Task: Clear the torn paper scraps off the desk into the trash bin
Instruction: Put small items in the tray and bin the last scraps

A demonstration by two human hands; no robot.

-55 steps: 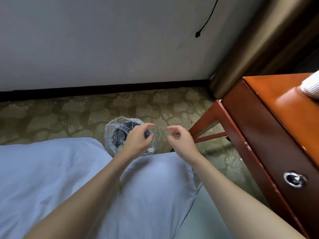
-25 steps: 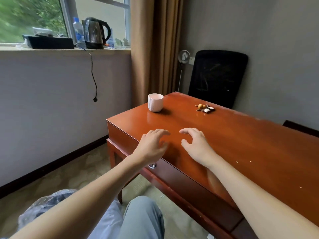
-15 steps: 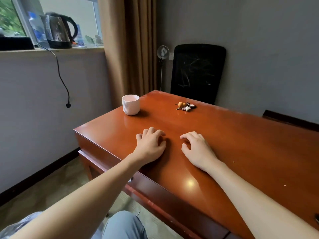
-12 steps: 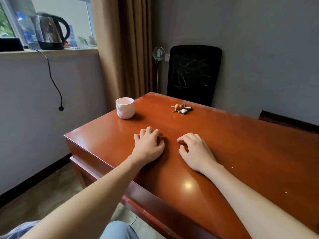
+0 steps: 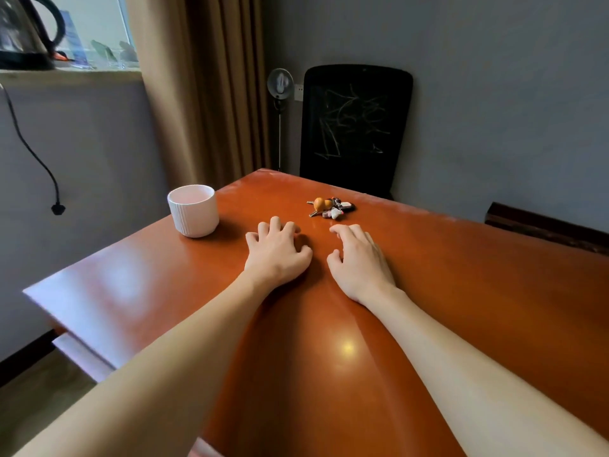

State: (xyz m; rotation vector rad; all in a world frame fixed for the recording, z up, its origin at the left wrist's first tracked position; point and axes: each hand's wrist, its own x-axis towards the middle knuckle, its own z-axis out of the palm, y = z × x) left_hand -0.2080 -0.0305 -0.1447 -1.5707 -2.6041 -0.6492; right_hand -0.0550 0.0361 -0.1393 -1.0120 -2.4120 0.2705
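Observation:
My left hand (image 5: 276, 252) lies palm down on the glossy red-brown desk (image 5: 461, 291), fingers spread and slightly curled. My right hand (image 5: 359, 258) lies beside it, a short gap apart, also palm down with fingers apart. Neither hand holds anything. I see no torn paper scraps on the desk top around the hands. The trash bin is out of view.
A white ribbed cup (image 5: 193, 210) stands near the desk's left corner. A bunch of keys with an orange charm (image 5: 330, 207) lies just beyond my fingertips. A black chair back (image 5: 356, 127) stands behind the desk. Curtain (image 5: 201, 87) and windowsill with kettle (image 5: 24, 31) are at left.
I turned from the bin on the floor up to the desk. Both hands came down flat on the desk top and have slid a little farther toward the keys.

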